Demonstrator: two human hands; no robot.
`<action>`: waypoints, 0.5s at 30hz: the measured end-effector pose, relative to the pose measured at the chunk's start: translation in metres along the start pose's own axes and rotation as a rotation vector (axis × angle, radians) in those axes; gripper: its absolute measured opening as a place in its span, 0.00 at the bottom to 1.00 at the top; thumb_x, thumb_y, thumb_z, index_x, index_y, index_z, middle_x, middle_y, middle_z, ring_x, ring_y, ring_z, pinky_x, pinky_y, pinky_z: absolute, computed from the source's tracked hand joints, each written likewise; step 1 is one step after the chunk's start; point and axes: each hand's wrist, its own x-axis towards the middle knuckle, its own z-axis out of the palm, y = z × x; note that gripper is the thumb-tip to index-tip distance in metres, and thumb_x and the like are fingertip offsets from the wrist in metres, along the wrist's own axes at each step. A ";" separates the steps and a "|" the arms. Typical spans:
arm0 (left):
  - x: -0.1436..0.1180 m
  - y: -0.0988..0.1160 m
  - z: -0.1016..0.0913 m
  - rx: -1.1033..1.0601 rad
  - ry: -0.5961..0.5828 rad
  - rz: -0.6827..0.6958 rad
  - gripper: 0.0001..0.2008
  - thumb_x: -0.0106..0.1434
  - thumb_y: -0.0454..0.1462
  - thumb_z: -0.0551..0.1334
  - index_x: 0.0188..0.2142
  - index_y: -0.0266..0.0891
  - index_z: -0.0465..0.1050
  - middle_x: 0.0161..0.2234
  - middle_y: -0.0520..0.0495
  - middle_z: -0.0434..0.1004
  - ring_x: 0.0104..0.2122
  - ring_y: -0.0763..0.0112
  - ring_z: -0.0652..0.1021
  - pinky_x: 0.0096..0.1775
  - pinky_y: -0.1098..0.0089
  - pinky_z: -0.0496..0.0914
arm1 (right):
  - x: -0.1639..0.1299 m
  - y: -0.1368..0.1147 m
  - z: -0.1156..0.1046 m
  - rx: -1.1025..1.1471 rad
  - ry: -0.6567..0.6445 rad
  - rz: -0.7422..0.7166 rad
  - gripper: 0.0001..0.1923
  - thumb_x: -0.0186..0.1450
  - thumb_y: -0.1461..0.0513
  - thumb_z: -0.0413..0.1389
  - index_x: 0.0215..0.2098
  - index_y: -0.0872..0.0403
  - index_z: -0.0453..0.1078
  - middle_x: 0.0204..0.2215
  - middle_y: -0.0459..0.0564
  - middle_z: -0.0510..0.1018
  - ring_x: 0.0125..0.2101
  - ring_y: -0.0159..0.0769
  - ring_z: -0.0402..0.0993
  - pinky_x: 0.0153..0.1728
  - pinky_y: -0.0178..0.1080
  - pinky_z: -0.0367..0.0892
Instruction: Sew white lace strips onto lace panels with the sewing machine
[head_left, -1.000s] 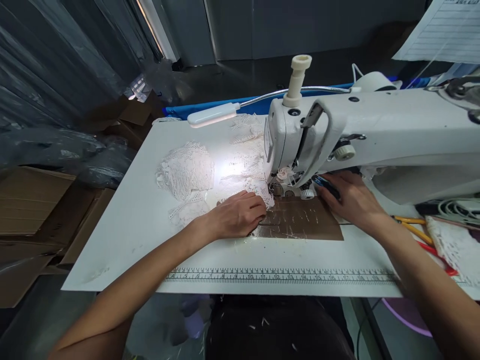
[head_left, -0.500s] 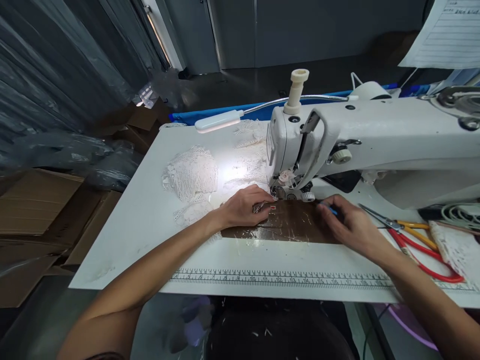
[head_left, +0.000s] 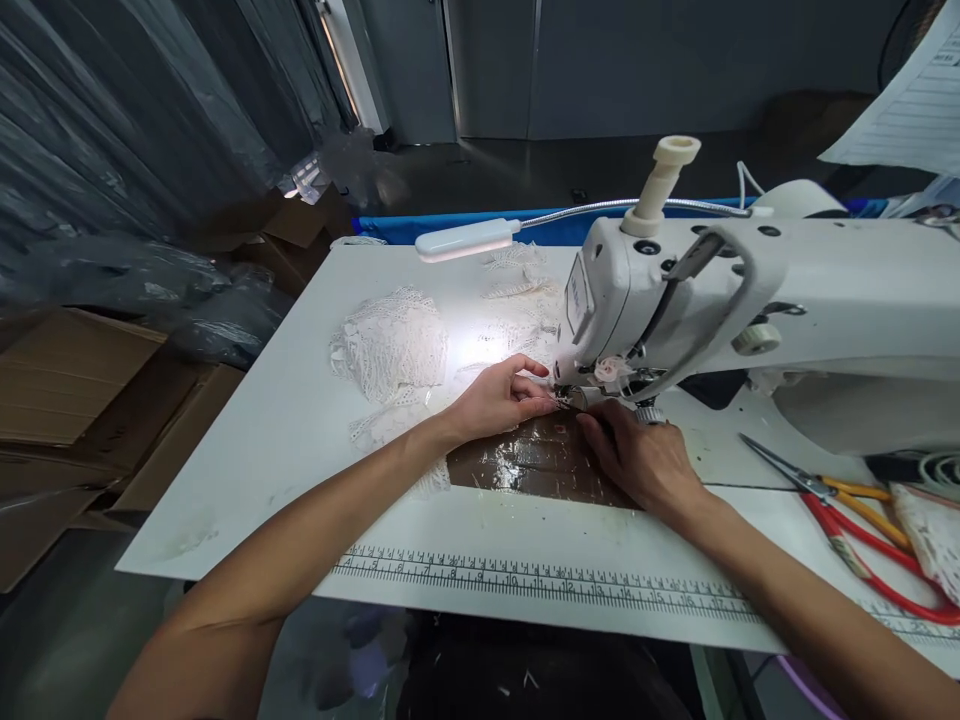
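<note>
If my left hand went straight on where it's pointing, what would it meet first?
Your left hand would probably meet the sewing machine first, at its small, low metal parts; depth is unclear, so they may already touch.

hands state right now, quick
Left hand: fingers bent near the sewing machine needle area; hold cannot be told.
Right hand: fingers curled; hold cannot be told.

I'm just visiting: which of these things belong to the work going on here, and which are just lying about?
Seemingly part of the work:
left hand and right hand, near the needle
sewing machine
brown sheet under the hands
white lace, probably material
lit lamp

Apparently lying about:
red-handled scissors
cardboard box
lined paper
</note>
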 end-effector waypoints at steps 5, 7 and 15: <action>0.003 0.001 -0.001 -0.001 0.026 -0.009 0.16 0.60 0.34 0.64 0.45 0.36 0.62 0.32 0.46 0.80 0.33 0.71 0.80 0.38 0.67 0.74 | 0.002 -0.004 0.005 0.011 0.000 0.040 0.22 0.72 0.50 0.39 0.42 0.53 0.69 0.27 0.52 0.80 0.23 0.42 0.74 0.20 0.37 0.52; 0.003 0.002 0.000 -0.012 0.025 -0.021 0.16 0.60 0.33 0.64 0.46 0.35 0.62 0.32 0.46 0.80 0.33 0.71 0.80 0.37 0.67 0.74 | 0.005 -0.006 0.007 0.058 0.003 0.059 0.21 0.71 0.50 0.40 0.42 0.53 0.69 0.30 0.52 0.80 0.24 0.41 0.75 0.20 0.37 0.53; 0.004 -0.006 0.002 -0.039 0.070 -0.036 0.21 0.57 0.30 0.64 0.49 0.35 0.61 0.30 0.48 0.78 0.33 0.70 0.80 0.36 0.68 0.73 | 0.016 -0.009 0.012 0.125 0.062 0.035 0.22 0.71 0.50 0.40 0.38 0.53 0.70 0.30 0.55 0.79 0.27 0.43 0.74 0.21 0.38 0.59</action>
